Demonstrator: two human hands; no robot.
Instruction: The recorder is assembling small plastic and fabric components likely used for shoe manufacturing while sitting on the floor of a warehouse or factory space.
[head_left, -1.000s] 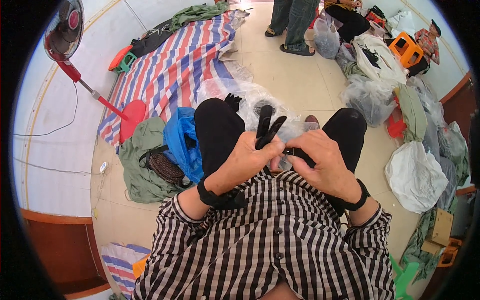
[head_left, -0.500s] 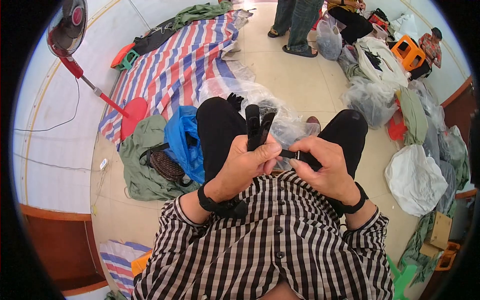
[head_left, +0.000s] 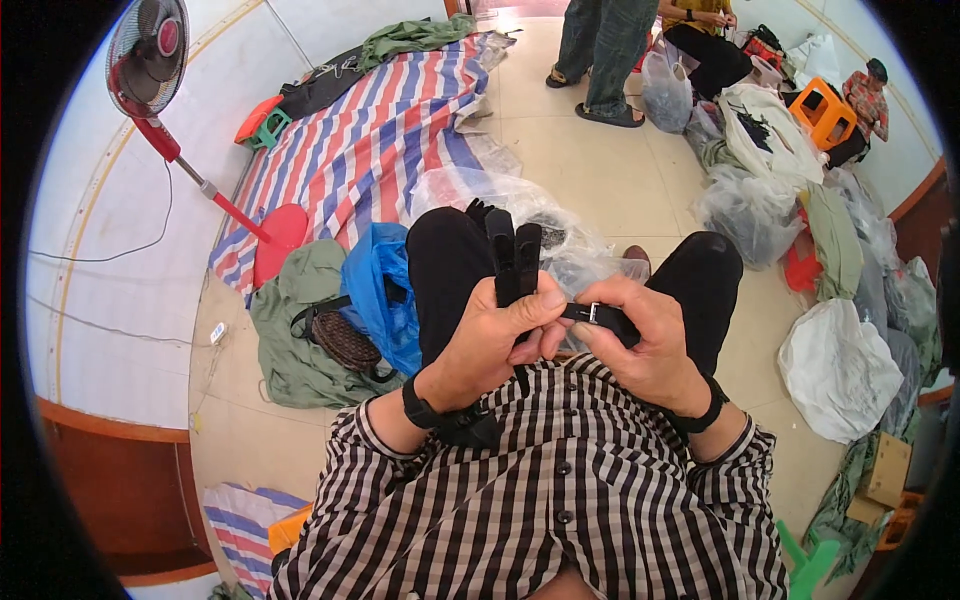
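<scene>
My left hand (head_left: 485, 335) is closed around black straps (head_left: 514, 255); two wide rounded ends stand up above its thumb. A thin dark tail hangs below these fingers. My right hand (head_left: 648, 335) pinches a black strap with a small silver buckle (head_left: 594, 312) between thumb and forefinger. Both hands are close together over my lap, fingertips nearly meeting at the strap's narrow end. Whether the pieces in the two hands are joined is hidden. Black bands circle both wrists.
Between my knees lies a clear plastic bag (head_left: 560, 235) with dark pieces. To the left are a blue bag (head_left: 385, 300), green cloth (head_left: 290, 365), a striped sheet (head_left: 370, 130) and a standing fan (head_left: 150, 60). White sacks (head_left: 838, 370) line the right. People are farther off.
The silver buckle has turned to face up more plainly in my right hand. The two strap ends in my left hand now stand more parallel. The view has shifted slightly.
</scene>
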